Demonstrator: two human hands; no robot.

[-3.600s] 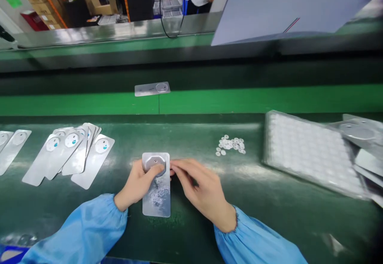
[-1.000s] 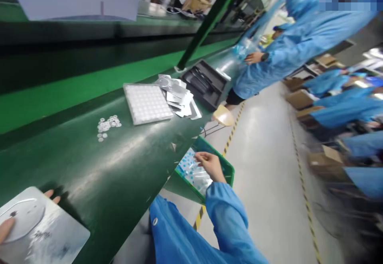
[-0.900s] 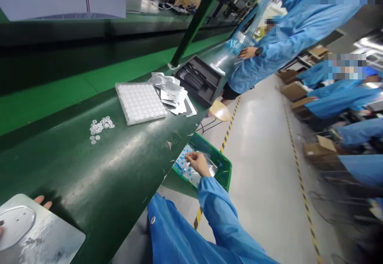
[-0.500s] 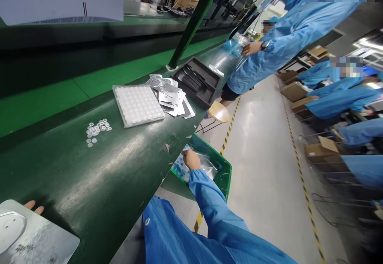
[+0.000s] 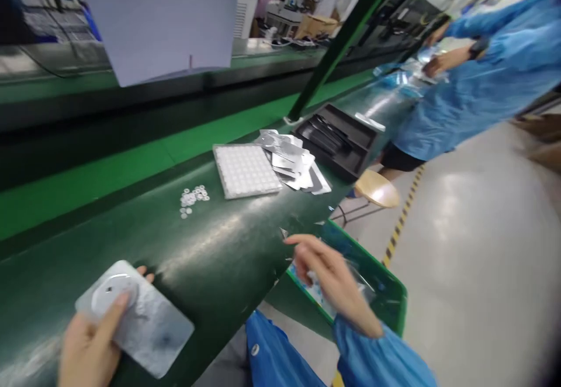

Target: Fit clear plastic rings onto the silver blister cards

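Note:
My left hand (image 5: 87, 346) is at the bottom left, closed on a silver foil card (image 5: 149, 331) with a round raised blister. The thumb rests on the blister and the fingertips show under the card's far edge. The card is held just above the dark green bench (image 5: 228, 252). My right hand (image 5: 328, 276) hovers at the bench's near edge, over a green bin (image 5: 388, 293) that holds clear bags with blue dots. Its fingers point left and are smeared by motion, so I cannot tell whether they hold anything.
Small white discs (image 5: 193, 198) lie loose on the bench. Behind them are a white grid tray (image 5: 245, 169), a pile of silver cards (image 5: 291, 162) and a black tray (image 5: 337, 138). A wooden stool (image 5: 377, 188) and a co-worker in blue (image 5: 460, 94) are to the right. A paper sheet (image 5: 162, 18) hangs above.
My right hand has come up out of the green bin to the bench edge. The view has swung left, bringing my left hand and the silver card further into sight.

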